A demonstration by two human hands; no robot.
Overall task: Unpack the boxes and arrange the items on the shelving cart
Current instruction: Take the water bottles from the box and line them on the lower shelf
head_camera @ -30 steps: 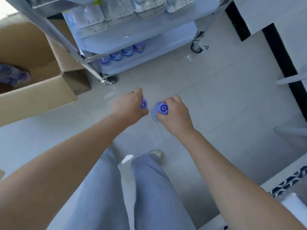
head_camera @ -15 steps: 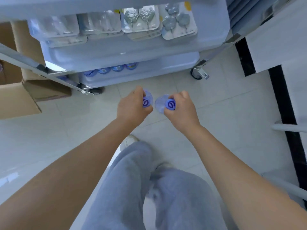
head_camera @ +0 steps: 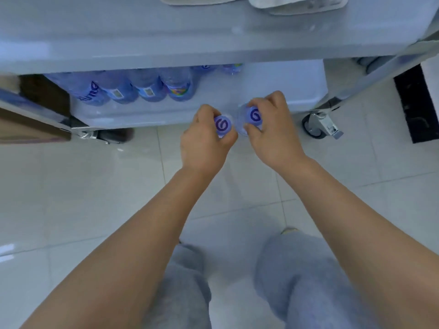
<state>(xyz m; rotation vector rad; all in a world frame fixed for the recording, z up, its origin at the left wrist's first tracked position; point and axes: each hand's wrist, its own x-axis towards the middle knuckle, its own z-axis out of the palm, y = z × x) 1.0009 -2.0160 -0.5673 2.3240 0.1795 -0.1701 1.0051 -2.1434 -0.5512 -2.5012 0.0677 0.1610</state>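
My left hand grips a water bottle by its top, its purple swirl cap showing between the fingers. My right hand grips a second bottle the same way, with its cap facing up. Both bottles hang upright at the front lip of the shelving cart's bottom shelf. Several blue-labelled water bottles stand in a row on the left part of that shelf. The bodies of the held bottles are mostly hidden under my hands.
The cart's middle shelf overhangs the bottom one, with packaged items at its back. A caster wheel sits at the right, a cardboard box at the left. My grey trouser legs stand on white floor tiles.
I have stepped closer and lower to the cart. Both hands have carried their bottles forward, from over the floor to the front edge of the bottom shelf.
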